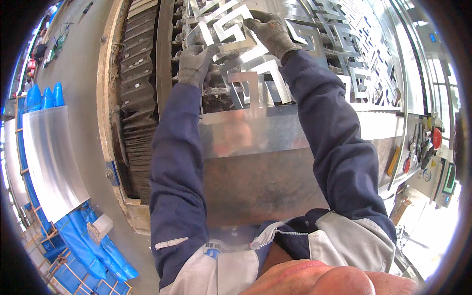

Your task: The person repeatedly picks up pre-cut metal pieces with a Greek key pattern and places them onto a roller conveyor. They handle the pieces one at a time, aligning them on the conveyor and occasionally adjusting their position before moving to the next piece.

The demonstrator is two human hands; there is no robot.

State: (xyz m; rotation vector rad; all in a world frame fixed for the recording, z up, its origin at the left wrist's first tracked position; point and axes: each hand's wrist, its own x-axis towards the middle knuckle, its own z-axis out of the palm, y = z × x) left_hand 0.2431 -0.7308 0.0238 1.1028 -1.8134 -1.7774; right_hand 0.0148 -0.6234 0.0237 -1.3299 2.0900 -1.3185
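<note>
Bright daylight, blown out at the right edge; glare on the cut metal sheet (255, 73); fisheye bending and dark corners.

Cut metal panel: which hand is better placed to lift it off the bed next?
Right, probably. The right hand lies over the upper part of the cut metal panel, fingers wrapped on the fretwork. The left hand only pinches its lower left edge, more a steadying grip.

Cut panel (231, 29): bright sheet metal, smooth, satin sheen. Gloves (194, 64): grey knit cloth, matt, grimy. Sleeves (177, 167): dark blue woven cloth, matt. Machine front (265, 182): brushed metal, dull, rusty-brown tint. Curved sheet (49, 157): polished metal, glossy. Tarp (93, 246): blue plastic, shiny.
</note>
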